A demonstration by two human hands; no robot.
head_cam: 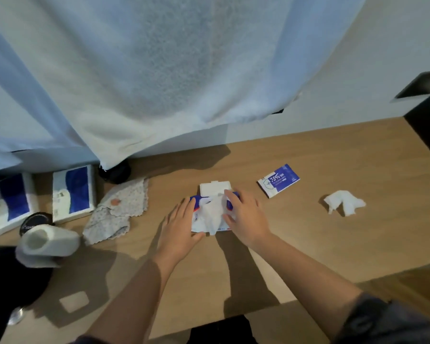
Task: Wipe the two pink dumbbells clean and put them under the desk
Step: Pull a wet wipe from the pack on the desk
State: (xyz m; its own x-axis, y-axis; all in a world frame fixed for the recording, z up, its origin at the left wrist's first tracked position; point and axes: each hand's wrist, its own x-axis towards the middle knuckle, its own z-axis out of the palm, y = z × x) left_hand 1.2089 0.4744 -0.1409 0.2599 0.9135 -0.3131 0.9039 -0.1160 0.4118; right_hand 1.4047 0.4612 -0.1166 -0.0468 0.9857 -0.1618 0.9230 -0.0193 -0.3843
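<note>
Curtain: a pale woven-fabric curtain (159,70) hangs behind the blue-and-white plastic wipe pack (196,220), its hem reaching the desk.
Desk: the brown wood-grain desk (308,244) bears the wipe pack near its middle, within easy reach of both hands.
Boxes: two white-and-blue cardboard boxes (72,192) lean far left of the wipe pack.
Cloth: a grey patterned rag (119,209) lies rumpled just left of the wipe pack.
Left hand: the left hand (179,224) presses flat, fingers straight, on the wipe pack's left end, probably to stop it lifting.
Right hand: the right hand (246,217), apart from the left, pinches the sheet over the wipe pack's opening.
Sheet: a white wet wipe (212,214) stands half drawn from the wipe pack, whose white lid (215,188) is folded back.
Sachet: a small blue foil sachet (278,180) lies right of the wipe pack.
Used wipe: a crumpled white tissue (344,202) lies further right.
Pink dumbbells: not in view; wiping judged not yet begun.
</note>
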